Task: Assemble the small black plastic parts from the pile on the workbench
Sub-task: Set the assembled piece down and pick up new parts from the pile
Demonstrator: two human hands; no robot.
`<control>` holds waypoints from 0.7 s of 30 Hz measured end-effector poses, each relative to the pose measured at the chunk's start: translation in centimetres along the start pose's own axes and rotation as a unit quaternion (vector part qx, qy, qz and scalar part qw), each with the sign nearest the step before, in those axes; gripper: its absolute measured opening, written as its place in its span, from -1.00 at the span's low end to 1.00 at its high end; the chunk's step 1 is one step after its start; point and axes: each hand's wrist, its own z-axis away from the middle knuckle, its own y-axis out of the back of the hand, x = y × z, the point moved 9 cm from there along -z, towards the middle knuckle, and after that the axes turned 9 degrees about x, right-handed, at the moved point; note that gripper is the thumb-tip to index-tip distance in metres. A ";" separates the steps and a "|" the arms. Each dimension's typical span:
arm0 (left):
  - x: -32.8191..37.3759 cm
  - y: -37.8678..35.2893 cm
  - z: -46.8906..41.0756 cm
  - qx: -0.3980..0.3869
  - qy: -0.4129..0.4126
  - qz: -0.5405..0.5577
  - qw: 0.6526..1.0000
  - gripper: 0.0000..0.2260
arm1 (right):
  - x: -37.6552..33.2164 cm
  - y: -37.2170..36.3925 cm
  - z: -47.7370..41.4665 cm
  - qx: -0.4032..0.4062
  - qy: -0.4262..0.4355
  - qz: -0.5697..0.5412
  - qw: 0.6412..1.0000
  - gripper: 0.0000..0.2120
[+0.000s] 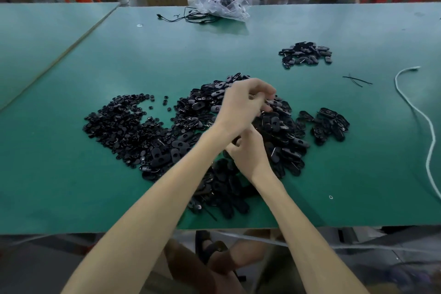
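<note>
A wide pile of small black plastic parts covers the middle of the green workbench point(334, 150): small round pieces point(119, 124) on the left, oval pieces point(281, 136) in the middle and right. My left hand point(241, 105) reaches across over the oval pieces, fingers curled down, its fingertips pinching a black oval part at the pile's top. My right hand point(248, 153) sits just below it, partly under my left wrist, fingers curled round a small black part. Much of what either hand holds is hidden.
A smaller heap of oval parts point(305, 53) lies at the back right. A clear plastic bag point(224, 5) and black cables point(191, 18) sit at the far edge. A white cord point(427, 126) runs down the right side, thin black strips point(356, 80) beside it. Boxes and red stools stand behind.
</note>
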 end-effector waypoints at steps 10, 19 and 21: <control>-8.4 13.6 1.4 0.031 0.076 -0.349 0.934 -0.91 | -0.6 -0.8 0.3 -0.047 0.035 0.065 0.996 -0.70; -8.2 10.3 4.1 -0.055 0.013 -0.441 0.896 -0.72 | -0.2 -0.5 0.4 -0.035 0.021 0.069 0.997 -0.79; -8.1 9.8 4.1 -0.061 0.002 -0.438 0.897 -0.78 | -0.2 -0.6 0.4 -0.033 0.025 0.070 0.997 -0.80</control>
